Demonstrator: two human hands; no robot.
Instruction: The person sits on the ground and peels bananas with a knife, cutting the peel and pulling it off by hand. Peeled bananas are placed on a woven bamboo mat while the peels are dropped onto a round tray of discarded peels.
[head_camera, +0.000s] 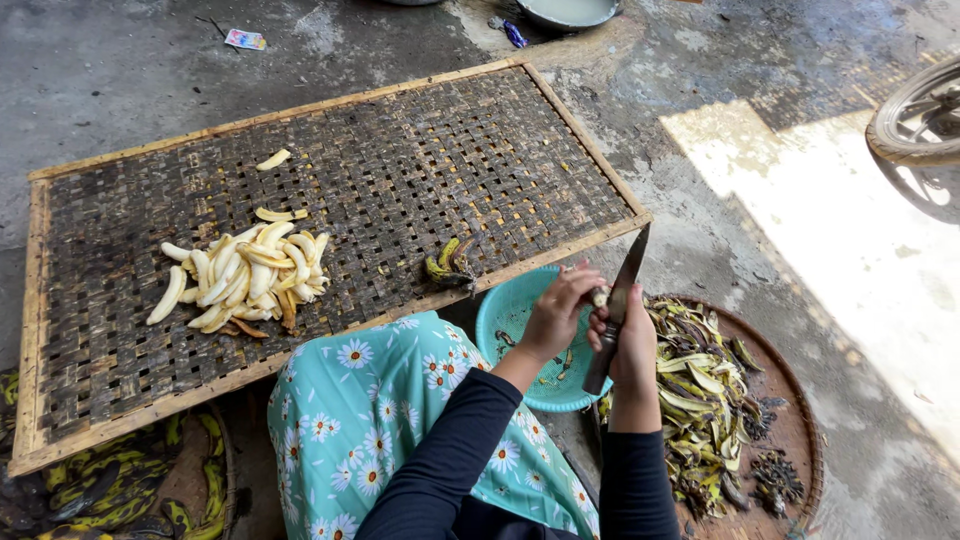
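Head view: right hand grips a knife, blade up; left hand pinches a small banana, apparently part-peeled, over the teal basin. Peeling is judged in hand. Next calls for stripping the skin onto the peel tray and laying fruit with the peeled bananas on the woven rack.

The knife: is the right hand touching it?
Touching. The head view shows the right hand wrapped around the knife handle, blade pointing up, beside the left hand, above the teal basin.
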